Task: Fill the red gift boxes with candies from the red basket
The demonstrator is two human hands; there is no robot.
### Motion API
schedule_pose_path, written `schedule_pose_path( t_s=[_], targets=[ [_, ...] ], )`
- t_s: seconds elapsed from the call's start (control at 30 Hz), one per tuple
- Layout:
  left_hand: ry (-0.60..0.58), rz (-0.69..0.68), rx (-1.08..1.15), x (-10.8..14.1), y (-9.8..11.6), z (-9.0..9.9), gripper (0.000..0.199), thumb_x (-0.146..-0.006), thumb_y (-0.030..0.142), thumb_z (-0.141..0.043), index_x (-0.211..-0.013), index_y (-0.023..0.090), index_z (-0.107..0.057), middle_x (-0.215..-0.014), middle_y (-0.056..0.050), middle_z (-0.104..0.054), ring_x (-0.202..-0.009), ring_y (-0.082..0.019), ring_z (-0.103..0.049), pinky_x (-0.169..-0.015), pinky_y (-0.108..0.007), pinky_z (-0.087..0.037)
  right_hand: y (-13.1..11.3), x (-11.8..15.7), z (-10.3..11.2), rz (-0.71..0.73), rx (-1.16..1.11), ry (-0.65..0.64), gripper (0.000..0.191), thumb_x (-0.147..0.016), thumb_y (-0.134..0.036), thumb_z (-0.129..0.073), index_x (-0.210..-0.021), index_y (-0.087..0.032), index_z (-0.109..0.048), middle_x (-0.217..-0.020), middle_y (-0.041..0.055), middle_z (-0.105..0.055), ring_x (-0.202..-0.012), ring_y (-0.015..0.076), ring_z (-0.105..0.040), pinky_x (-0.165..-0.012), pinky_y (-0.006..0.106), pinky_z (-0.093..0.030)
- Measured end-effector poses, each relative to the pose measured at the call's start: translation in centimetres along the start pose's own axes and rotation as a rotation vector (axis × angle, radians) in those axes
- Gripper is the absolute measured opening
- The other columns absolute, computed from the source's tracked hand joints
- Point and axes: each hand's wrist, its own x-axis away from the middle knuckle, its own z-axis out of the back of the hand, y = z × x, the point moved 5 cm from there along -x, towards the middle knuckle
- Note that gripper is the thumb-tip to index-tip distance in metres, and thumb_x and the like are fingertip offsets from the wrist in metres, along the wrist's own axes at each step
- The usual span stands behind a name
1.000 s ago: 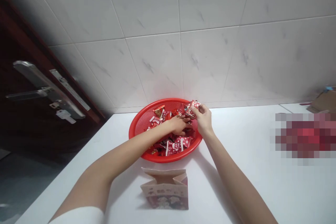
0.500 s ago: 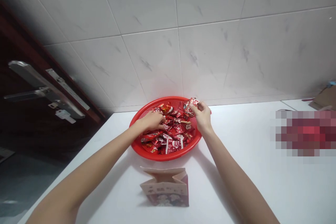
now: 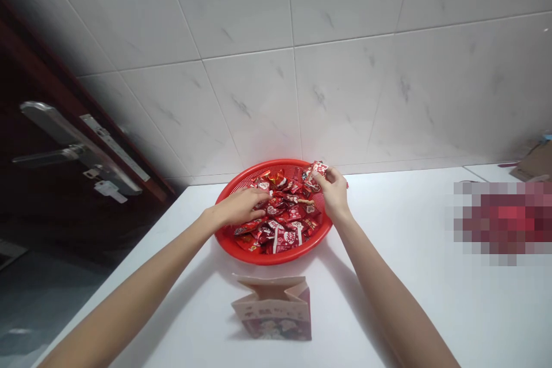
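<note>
A red plastic basket [image 3: 276, 260] with perforated sides holds many red-wrapped candies [image 3: 288, 237]. My left hand [image 3: 245, 205] reaches over its left side, fingers spread and touching the wrappers, with nothing gripped that I can see. At the far right rim, my right hand [image 3: 335, 188] is closed on a few wrapped candies [image 3: 318, 171], red and white. How many it holds is partly hidden by the fingers. In front of the basket stands an open paper gift bag [image 3: 276, 319], printed with figures; its inside is only partly visible.
The white table [image 3: 401, 241] meets a tiled wall [image 3: 250, 98] behind the basket. To the left is a dark door with a metal handle [image 3: 47, 156] and hanging keys. A cardboard box [image 3: 532, 161] and a blurred-out red patch [image 3: 509, 221] are at the right.
My left hand has drawn slightly back to the left, its fingers straighter over the candies. My right hand stays at the rim with its candies. The view has shifted slightly.
</note>
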Motion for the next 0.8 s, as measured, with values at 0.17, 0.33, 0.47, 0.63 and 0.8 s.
schedule_pose_path(
  t_s=[0.17, 0.33, 0.47, 0.63, 0.8],
  targets=[
    [-0.092, -0.116, 0.218, 2.0, 1.2, -0.1, 0.032, -0.096, 0.036, -0.051, -0.118, 0.023, -0.070, -0.126, -0.008, -0.069, -0.115, -0.026, -0.063, -0.098, -0.034, -0.045, 0.1, -0.1, 0.0, 0.013, 0.002, -0.017, 0.023, -0.066, -0.037, -0.076, -0.076, -0.019, -0.065, -0.080, 0.0019, -0.071, -0.081, 0.0200, -0.063, -0.078, 0.034, -0.049],
    [-0.180, -0.096, 0.255, 2.8, 2.2, 0.1, 0.052, -0.084, 0.050, -0.069, -0.127, 0.023, -0.066, -0.133, -0.011, -0.065, -0.121, -0.029, -0.060, -0.101, -0.035, -0.045, 0.2, 0.0, 0.0, 0.011, -0.004, -0.020, 0.022, -0.066, -0.036, -0.076, -0.075, -0.020, -0.064, -0.079, 0.0010, -0.070, -0.079, 0.0191, -0.062, -0.078, 0.033, -0.048],
    [-0.264, -0.035, 0.097, 1.8, 3.6, -1.8, 0.081, -0.075, 0.043, -0.076, -0.148, 0.025, -0.047, -0.147, -0.015, -0.053, -0.133, -0.035, -0.050, -0.110, -0.046, -0.039, -0.1, 0.1, -0.1, 0.011, -0.003, -0.026, 0.021, -0.066, -0.036, -0.076, -0.076, -0.019, -0.066, -0.080, 0.0014, -0.070, -0.081, 0.0194, -0.062, -0.079, 0.033, -0.049],
    [-0.346, -0.077, -0.041, -0.9, 4.9, -3.5, 0.092, -0.069, 0.044, -0.080, -0.152, 0.032, -0.042, -0.159, -0.018, -0.035, -0.141, -0.045, -0.038, -0.112, -0.064, -0.029, -0.2, 0.2, -0.2, 0.003, -0.020, -0.027, 0.023, -0.065, -0.035, -0.076, -0.078, -0.019, -0.067, -0.081, 0.0023, -0.072, -0.081, 0.0203, -0.063, -0.080, 0.034, -0.050],
    [-0.198, 0.053, 0.079, -3.6, 1.6, -1.7, 0.096, -0.075, 0.072, -0.063, -0.155, 0.027, -0.034, -0.167, -0.017, -0.018, -0.149, -0.041, -0.027, -0.115, -0.053, -0.032, -0.2, 0.1, -0.2, 0.008, -0.021, -0.022, 0.021, -0.065, -0.035, -0.076, -0.075, -0.020, -0.065, -0.078, 0.0018, -0.070, -0.079, 0.0198, -0.062, -0.077, 0.033, -0.049]
  ],
)
